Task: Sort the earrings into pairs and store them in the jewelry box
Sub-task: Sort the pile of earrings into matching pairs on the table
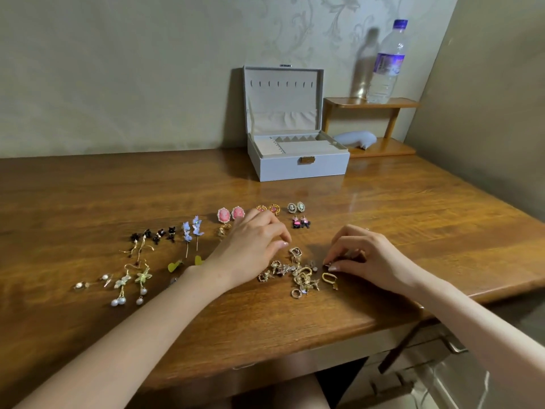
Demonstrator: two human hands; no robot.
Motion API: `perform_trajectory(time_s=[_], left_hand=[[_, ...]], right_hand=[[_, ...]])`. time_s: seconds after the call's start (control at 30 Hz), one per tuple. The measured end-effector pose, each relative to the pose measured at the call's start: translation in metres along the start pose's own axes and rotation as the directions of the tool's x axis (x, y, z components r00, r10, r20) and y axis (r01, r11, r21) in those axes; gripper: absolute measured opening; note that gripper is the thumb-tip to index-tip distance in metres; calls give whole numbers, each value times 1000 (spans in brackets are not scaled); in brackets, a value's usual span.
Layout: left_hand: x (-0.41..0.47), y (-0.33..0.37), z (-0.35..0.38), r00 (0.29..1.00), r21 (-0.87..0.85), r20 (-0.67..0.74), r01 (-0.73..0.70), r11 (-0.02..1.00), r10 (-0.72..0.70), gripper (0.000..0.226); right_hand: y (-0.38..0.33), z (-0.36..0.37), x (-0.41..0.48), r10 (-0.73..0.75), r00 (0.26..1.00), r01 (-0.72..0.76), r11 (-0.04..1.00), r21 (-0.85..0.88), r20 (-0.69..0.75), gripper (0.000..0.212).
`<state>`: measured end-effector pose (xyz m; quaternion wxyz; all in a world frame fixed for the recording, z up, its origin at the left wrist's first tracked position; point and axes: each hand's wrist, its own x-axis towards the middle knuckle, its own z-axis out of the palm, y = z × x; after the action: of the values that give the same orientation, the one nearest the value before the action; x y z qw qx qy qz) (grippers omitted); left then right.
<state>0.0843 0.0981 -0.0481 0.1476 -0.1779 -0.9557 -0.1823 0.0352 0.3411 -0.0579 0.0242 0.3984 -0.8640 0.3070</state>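
Observation:
A heap of small gold earrings (298,274) lies on the wooden desk (383,208) between my hands. My left hand (253,240) hovers over its left edge, fingers curled with nothing visibly held. My right hand (362,252) pinches a small earring at the heap's right side, next to a gold oval hoop (329,277). Sorted pairs lie in rows: pink cameos (231,214), blue flowers (192,230), black cats (165,234), pearl drops (131,286), grey cameos (296,207). The grey jewelry box (298,165) stands open at the back.
A small wooden shelf (374,103) at the back right carries a water bottle (386,63), with a grey object (355,139) beneath it. The wall runs close behind the box. The desk's front edge and a drawer handle (454,345) are at lower right.

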Motion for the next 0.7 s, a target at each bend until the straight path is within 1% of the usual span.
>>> perform_trajectory(time_s=[0.07,0.1,0.17,0.27,0.33,0.5,0.6,0.67,0.7], left_hand=[[1,-4,-4,1000,-2,-11,18,1000,-18,18],[0,-6,-5,1000,-1,12,14,1000,-14,21],[-2,-6,-7,995,-7,95,-37,999,37,32],[-10,-2,-5,962,-11,238,-132,991,131,48],[-16,-3,-3,948,5,288,-145,989,138,57],[-27,-9,-9,944,30,313,-114,993,99,71],[-31,-9,-13,942,64,323,-121,991,94,76],[-33,-10,-13,952,65,289,-123,990,99,74],[-33,-10,-13,966,36,239,-114,993,102,69]], right_hand=[[2,0,-1,-7,1000,7,1000,-2,-11,8],[4,0,-2,-4,1000,4,1000,-2,-17,8],[7,1,-3,-4,999,4,1000,-9,-35,8],[9,2,-5,-10,998,9,1000,-1,-59,7],[9,1,-5,-15,998,16,1000,16,-64,7],[7,0,-6,-21,998,26,996,83,-64,4],[7,1,-7,-20,998,26,994,110,-61,4],[7,1,-7,-13,998,20,992,123,-59,6],[7,1,-7,-6,998,14,991,131,-57,7]])
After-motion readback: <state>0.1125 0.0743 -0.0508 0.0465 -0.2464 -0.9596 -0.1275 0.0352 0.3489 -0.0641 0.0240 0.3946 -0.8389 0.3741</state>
